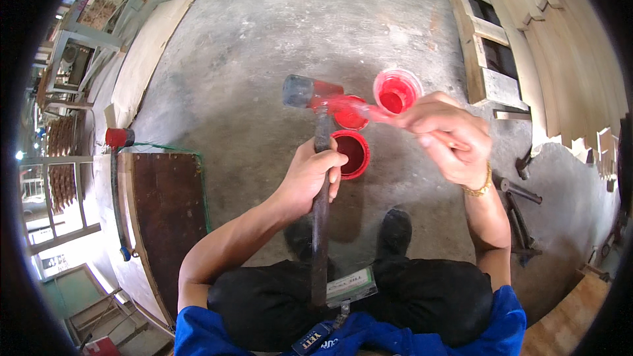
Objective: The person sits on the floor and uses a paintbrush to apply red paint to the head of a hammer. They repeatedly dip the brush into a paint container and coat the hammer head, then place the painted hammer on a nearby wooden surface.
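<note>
My left hand (306, 181) is wrapped round the dark handle of a hammer (319, 231), which stands head up, its lower end by my lap. One end of the head is grey, the other red and wet-looking. My right hand (453, 140) grips a paintbrush (379, 113), blurred by motion, its red bristles at the red side of the head. Beneath the hammer is an open tub of dark red paint (351, 155). A red-smeared round lid or dish (351, 117), partly hidden by the brush, lies behind it. Farther right stands a clear plastic cup (399, 79) with red inside.
At left, another red-headed hammer (120, 137) rests beside a brown-topped wooden box (168, 211). On the floor at right lie several metal hammers or tools (521, 191). Wooden pallets (504, 86) and stacked boards (560, 39) line the right. A flat board (148, 53) lies at the back left.
</note>
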`<state>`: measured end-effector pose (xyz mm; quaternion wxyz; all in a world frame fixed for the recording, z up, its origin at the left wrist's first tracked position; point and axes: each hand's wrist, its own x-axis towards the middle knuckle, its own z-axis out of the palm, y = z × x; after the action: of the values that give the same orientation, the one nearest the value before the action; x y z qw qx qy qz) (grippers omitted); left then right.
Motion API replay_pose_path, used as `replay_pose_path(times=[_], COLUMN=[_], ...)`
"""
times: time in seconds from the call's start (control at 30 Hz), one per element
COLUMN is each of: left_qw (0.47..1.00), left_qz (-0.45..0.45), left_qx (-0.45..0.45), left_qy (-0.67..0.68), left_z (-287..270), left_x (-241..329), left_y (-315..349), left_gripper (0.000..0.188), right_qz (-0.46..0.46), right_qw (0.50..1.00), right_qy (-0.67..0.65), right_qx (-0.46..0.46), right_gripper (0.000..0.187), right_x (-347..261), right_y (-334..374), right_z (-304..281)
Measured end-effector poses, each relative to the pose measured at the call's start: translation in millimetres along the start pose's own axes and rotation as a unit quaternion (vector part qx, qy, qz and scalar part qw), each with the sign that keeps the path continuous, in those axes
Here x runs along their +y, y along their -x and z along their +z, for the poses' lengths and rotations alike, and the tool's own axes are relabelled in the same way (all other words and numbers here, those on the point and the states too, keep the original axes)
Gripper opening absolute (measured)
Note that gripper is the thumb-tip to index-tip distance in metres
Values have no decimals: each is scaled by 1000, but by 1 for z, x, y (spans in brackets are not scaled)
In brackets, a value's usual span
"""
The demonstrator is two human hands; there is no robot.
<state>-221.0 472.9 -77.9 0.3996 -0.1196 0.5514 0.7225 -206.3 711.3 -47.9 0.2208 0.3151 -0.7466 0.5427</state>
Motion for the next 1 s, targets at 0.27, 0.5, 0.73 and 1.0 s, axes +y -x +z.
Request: replay_pose_path(times=[0.27, 0.5, 0.73, 1.0], left_qw=[996, 994, 999, 996], left_qz=[51, 71, 45, 14], left_qx=[46, 48, -5, -46], left_qy=[-56, -72, 12, 78], left_z=[-2, 4, 0, 4], left_x=[-4, -6, -1, -1], left_y=[-2, -2, 3, 6], left_gripper=[17, 16, 16, 15], right_qz=[6, 16, 17, 31], right_qw=[1000, 998, 1000, 994], right_qy=[2, 21, 10, 61], right_qx=[-18, -65, 2, 82], right_gripper=[8, 8, 10, 5], right_x=[3, 6, -2, 2], right_y=[-14, -17, -3, -6], right_z=[2, 12, 1, 6])
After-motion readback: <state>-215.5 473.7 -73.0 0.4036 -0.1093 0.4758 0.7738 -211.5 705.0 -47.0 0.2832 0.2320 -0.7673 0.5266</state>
